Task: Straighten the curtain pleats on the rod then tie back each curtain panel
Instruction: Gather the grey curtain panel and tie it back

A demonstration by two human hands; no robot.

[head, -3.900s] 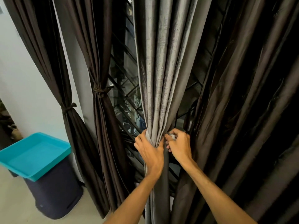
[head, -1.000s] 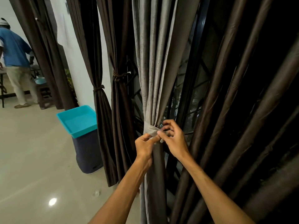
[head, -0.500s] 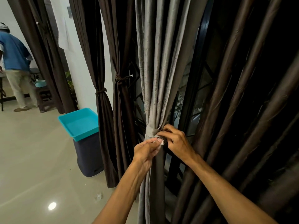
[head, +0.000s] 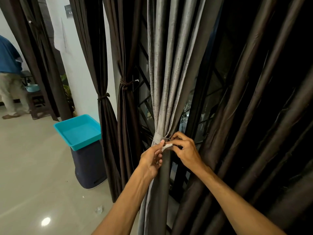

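Grey curtain panel [head: 162, 82] gathered at mid-height, tieback [head: 157, 138] wrapped round it. Left hand [head: 150, 160] pinches band at front; right hand [head: 184, 150] pinches loose end. Risk: end slips before fastening, wrap loosens, pleats spill out.

From the left hand [head: 151, 158] and right hand [head: 184, 150], which pinch the tie-back [head: 158, 139], the bare floor [head: 33, 167] at 8 o'clock is free. At 9 o'clock stands a turquoise tray [head: 77, 131] on a dark bin [head: 88, 167]. Brown curtain folds [head: 254, 116] close 1 to 5 o'clock; a window grille [head: 143, 108] blocks behind.
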